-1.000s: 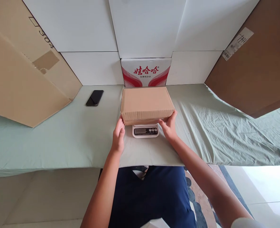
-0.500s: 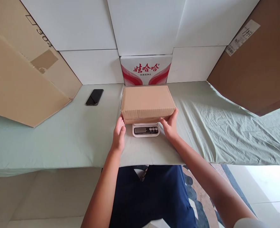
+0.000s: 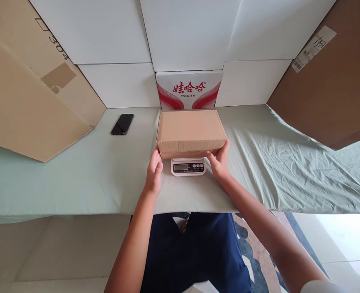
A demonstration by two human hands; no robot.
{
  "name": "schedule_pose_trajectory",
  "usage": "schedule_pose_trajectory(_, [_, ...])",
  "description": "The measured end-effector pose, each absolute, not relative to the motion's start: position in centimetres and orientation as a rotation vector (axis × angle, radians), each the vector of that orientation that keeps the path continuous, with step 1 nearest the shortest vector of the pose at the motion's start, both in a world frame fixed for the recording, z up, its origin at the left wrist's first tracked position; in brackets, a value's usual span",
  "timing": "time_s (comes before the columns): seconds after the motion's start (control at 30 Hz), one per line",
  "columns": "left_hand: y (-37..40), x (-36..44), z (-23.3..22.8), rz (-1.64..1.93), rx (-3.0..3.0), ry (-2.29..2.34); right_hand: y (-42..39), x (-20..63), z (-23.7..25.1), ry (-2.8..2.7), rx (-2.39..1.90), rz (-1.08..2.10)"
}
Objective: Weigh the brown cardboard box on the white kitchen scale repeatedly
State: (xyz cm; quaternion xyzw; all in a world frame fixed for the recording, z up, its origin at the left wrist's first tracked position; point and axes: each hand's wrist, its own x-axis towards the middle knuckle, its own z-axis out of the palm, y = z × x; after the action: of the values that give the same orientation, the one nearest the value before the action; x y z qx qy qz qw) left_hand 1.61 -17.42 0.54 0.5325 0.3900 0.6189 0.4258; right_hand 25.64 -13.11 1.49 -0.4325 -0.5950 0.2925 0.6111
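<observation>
A closed brown cardboard box (image 3: 192, 126) sits level over a small white kitchen scale (image 3: 188, 167). Only the scale's front panel, with its display and buttons, shows; the box hides the rest, and I cannot tell whether it rests fully on the scale. At the box's front left corner is my left hand (image 3: 154, 173), its fingers against the side and its thumb free of the cardboard. My right hand (image 3: 219, 162) grips the front right corner, thumb along the lower front edge and fingers around the side.
A black phone (image 3: 122, 124) lies on the green tablecloth (image 3: 76, 175) to the left. Behind the box stands a white and red carton (image 3: 188, 90) against white panels. Large cardboard sheets (image 3: 30, 93) flank the left, and a darker one (image 3: 329, 89) the right.
The camera view has shifted very slightly. The box, the scale and both hands keep their places relative to each other.
</observation>
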Motion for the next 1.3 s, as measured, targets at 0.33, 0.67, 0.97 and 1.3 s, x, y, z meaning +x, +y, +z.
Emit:
schedule_pose_trajectory(0.33, [-17.3,1.6,0.6,1.546,1.358,0.970,-13.1,25.6,1.6,-1.372,-0.985,0.676])
schedule_pose_trajectory(0.67, [-17.3,1.6,0.4,1.545,1.372,0.978,-12.9,25.6,1.2,-1.363,-0.956,0.681])
schedule_pose_trajectory(0.97, [-17.1,0.4,0.2,1.857,1.337,1.043,-12.1,27.1,2.1,-1.055,-0.912,0.612])
schedule_pose_trajectory(1.3, [-16.9,0.2,0.0,1.890,1.221,1.022,-10.1,28.8,2.0,-0.624,-0.940,0.802])
